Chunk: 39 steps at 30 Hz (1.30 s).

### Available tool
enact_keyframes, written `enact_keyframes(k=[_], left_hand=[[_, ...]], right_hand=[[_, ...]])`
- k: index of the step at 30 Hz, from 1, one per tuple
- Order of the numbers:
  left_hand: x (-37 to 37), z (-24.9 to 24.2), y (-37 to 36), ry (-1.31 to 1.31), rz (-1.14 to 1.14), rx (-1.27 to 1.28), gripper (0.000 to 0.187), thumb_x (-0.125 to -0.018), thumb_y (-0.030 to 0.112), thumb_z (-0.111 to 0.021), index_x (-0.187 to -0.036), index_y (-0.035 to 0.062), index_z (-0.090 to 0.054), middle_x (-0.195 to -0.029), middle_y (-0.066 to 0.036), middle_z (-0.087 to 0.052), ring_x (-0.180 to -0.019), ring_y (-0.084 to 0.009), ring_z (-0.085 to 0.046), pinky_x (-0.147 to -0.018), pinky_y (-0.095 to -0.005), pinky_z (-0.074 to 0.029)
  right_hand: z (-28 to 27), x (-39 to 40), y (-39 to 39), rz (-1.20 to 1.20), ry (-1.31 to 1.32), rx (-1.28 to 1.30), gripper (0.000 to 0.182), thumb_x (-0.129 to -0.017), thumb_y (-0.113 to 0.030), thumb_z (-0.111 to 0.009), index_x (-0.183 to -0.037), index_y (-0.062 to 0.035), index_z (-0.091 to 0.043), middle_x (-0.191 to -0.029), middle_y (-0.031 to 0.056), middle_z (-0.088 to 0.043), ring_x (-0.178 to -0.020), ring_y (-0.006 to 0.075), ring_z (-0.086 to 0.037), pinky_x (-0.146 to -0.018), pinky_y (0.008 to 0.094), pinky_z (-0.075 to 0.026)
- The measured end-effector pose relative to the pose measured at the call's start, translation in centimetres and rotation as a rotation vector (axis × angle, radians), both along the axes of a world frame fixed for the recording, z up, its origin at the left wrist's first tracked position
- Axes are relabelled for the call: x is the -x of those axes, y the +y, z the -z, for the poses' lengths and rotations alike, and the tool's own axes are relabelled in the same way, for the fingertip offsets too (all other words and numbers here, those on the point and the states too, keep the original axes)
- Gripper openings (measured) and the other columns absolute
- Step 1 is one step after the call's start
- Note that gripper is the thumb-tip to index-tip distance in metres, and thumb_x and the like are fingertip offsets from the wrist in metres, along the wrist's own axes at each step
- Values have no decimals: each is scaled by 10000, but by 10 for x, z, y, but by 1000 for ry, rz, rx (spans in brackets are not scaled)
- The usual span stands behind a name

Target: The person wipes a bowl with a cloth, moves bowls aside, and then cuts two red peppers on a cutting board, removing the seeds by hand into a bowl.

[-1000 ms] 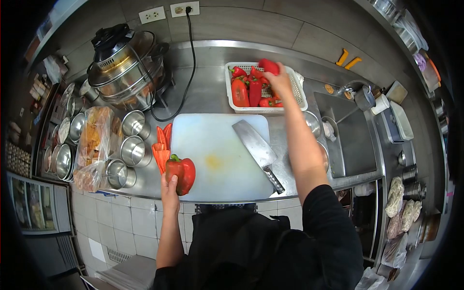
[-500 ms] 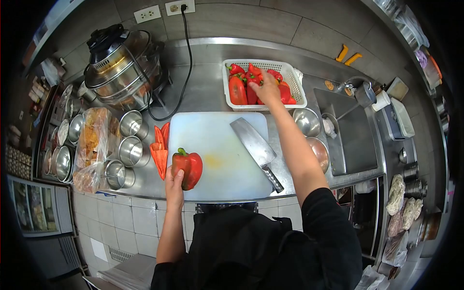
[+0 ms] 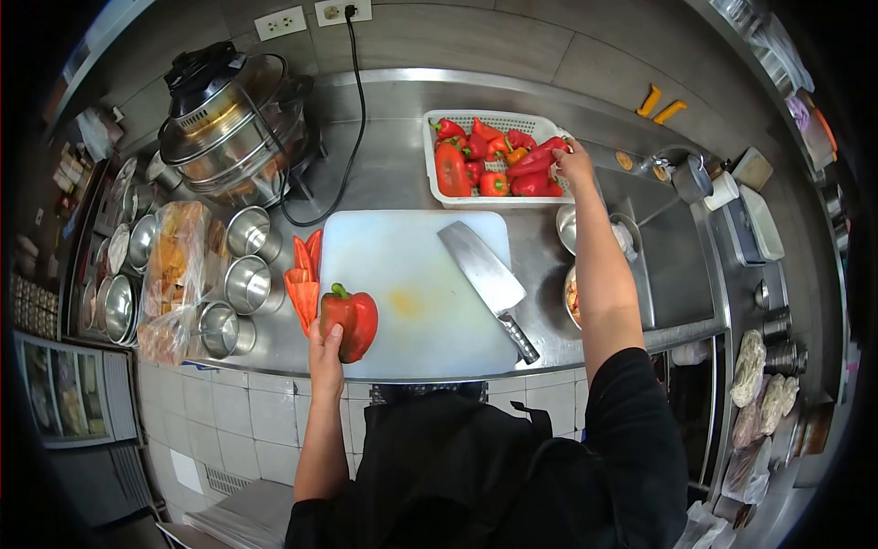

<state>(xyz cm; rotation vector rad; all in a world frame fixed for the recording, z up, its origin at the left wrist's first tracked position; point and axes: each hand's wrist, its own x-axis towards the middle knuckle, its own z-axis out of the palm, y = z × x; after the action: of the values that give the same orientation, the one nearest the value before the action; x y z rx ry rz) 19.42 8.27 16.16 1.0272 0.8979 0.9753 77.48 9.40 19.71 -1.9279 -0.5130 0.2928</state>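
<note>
- Broadly, a steel counter [image 3: 393, 174] spans the view, its left end crowded and its right end running into a sink [image 3: 672, 265] partly hidden by the right forearm.
- One domed cooker [image 3: 233, 123] stands at the back left, its cord rising to a wall socket.
- One white cutting board [image 3: 416, 293] lies at the counter's front edge; one cleaver [image 3: 485, 279] rests on it, blade tilted, handle toward the person.
- One white basket [image 3: 494, 160] sits behind the board, holding a heap of red peppers; they overlap, so an exact count cannot be made.
- Three steel cups [image 3: 247, 284] stand left of the board; further tins beyond them are too distorted to count.
- One whole red bell pepper [image 3: 347, 320] sits on the board's left edge, the left hand [image 3: 325, 352] closed around its lower side.
- Several orange-red pepper strips [image 3: 305, 274] lie just beside it, off the board.
- The right hand [image 3: 576, 165] reaches the basket's right rim, touching a pepper there; whether its fingers pinch it cannot be told.
</note>
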Motion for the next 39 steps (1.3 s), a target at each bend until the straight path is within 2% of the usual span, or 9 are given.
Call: enact_keyframes(k=[2, 6, 10, 14, 24, 28, 31, 34, 39], left_hand=[[1, 4, 2, 68, 67, -31, 509, -969, 270, -557, -1387, 22, -404, -1284, -87, -525, -1185, -186, -496, -1020, -338, -393], [-3, 7, 3, 76, 85, -41, 511, -968, 270, -560, -1384, 16, -405, -1290, -93, -525, -1200, -187, -487, -1034, -340, -377], [-5, 6, 3, 55, 99, -33, 513, -966, 272, -565, -1378, 10, -408, -1282, -96, -533, -1204, -191, -486, -1047, -342, -360], [-3, 4, 1, 63, 88, -35, 498, -963, 272, -572, -1359, 8, -424, -1266, -91, -540, -1188, -185, -491, -1043, -337, -359], [4, 13, -4, 92, 11, -57, 420, -946, 207, -599, -1286, 0, -468, -1169, -89, -588, -1085, -159, -541, -975, -308, -414], [3, 10, 5, 149, -5, -76, 410, -950, 212, -593, -1280, -5, -481, -1179, -95, -585, -1099, -167, -536, -985, -308, -407], [-18, -13, 21, 182, 31, -131, 407, -953, 223, -590, -1277, -3, -491, -1190, -94, -583, -1104, -169, -536, -995, -311, -401], [-61, -27, 48, 137, 141, -208, 458, -954, 244, -592, -1327, 5, -476, -1236, -105, -576, -1154, -181, -532, -1011, -317, -393], [-184, -57, 94, 231, 271, -425, 589, -952, 358, -587, -1385, -8, -426, -1299, -150, -558, -1212, -211, -535, -1012, -316, -404]], right_hand=[[11, -1, -2, 43, -505, 217, 512, -818, -171, -662, -1307, -61, -556, -1076, 216, -663, -887, 330, -677, -787, 399, -543], [-8, 51, 9, 134, -728, -46, 366, -848, -147, -592, -1193, -24, -612, -1056, 211, -674, -969, 342, -651, -887, 418, -497], [-10, 108, 29, -174, -479, -36, 229, -873, -176, -586, -1065, -91, -679, -956, 181, -693, -924, 348, -663, -823, 418, -520], [32, 123, 71, -422, -409, 227, 362, -840, -289, -642, -1105, -43, -654, -1016, 214, -682, -961, 358, -661, -852, 441, -515], [42, 169, 117, -248, -479, 429, 537, -777, -399, -730, -1141, -19, -622, -1036, 199, -678, -984, 354, -648, -894, 442, -487], [19, 155, 80, -254, 173, -435, 332, -844, -301, -743, -1048, -58, -643, -938, 40, -668, -863, 137, -612, -712, 318, -489], [-6, 129, 28, -176, 465, -789, 344, -874, -259, -725, -1155, -108, -595, -1102, 23, -650, -969, 147, -620, -852, 364, -517], [-30, 129, -35, -223, 464, -900, 340, -915, -177, -664, -1222, -78, -556, -1195, 50, -622, -1126, 181, -582, -959, 397, -469], [-9, 154, -117, -253, 382, -770, 324, -909, -142, -664, -1209, -51, -580, -1181, 43, -617, -1103, 184, -577, -949, 335, -456]])
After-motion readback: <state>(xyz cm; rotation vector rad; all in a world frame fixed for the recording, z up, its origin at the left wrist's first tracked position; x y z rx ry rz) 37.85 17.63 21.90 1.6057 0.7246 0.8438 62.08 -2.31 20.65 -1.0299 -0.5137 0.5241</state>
